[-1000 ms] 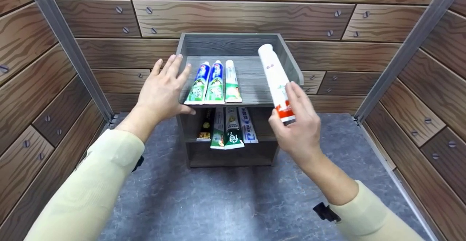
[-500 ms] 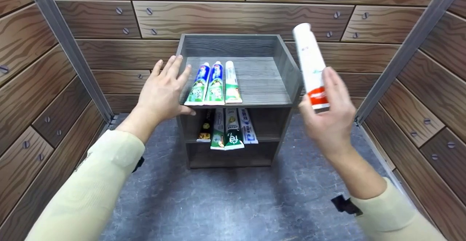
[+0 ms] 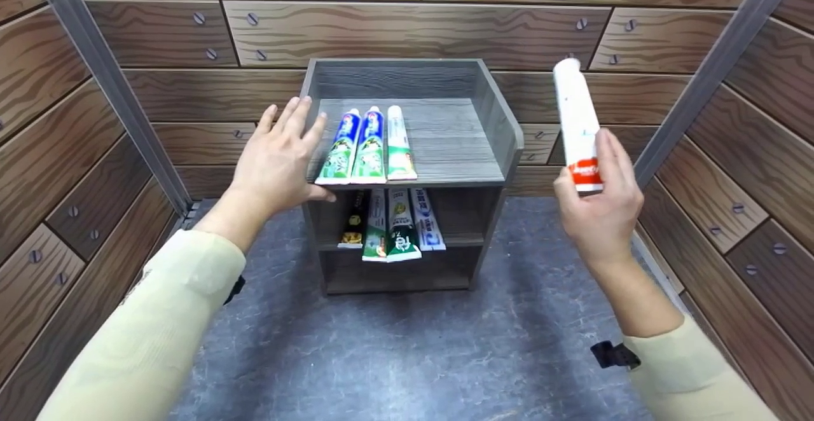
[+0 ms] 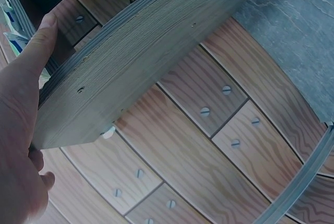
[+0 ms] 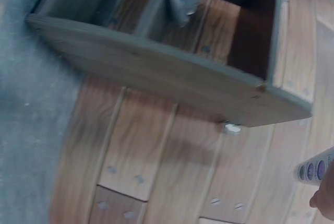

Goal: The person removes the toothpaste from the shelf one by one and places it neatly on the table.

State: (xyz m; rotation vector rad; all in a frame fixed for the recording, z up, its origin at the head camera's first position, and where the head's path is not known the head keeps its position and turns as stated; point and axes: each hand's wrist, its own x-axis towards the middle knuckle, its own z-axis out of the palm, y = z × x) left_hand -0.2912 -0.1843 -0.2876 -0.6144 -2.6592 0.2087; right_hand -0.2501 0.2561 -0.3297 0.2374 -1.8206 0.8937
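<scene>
To the right of the grey wooden shelf unit, my right hand holds a white and red toothpaste tube by its lower end, the narrower end pointing up. The right wrist view shows part of that tube beside the fingers at the edge. My left hand rests against the unit's left side, fingers spread; in the left wrist view its thumb lies along the edge. On the top board lie two blue-green toothpaste tubes and a white-green one, side by side.
Several more toothpaste tubes lie on the middle shelf, some jutting past its front edge. The raised right side wall of the unit stands between its top and my right hand. Wood-patterned walls and metal posts surround the grey floor.
My right hand has carried the white and red toothpaste tube rightward, from over the top board to beyond the unit's right side. The left hand keeps its place on the unit.
</scene>
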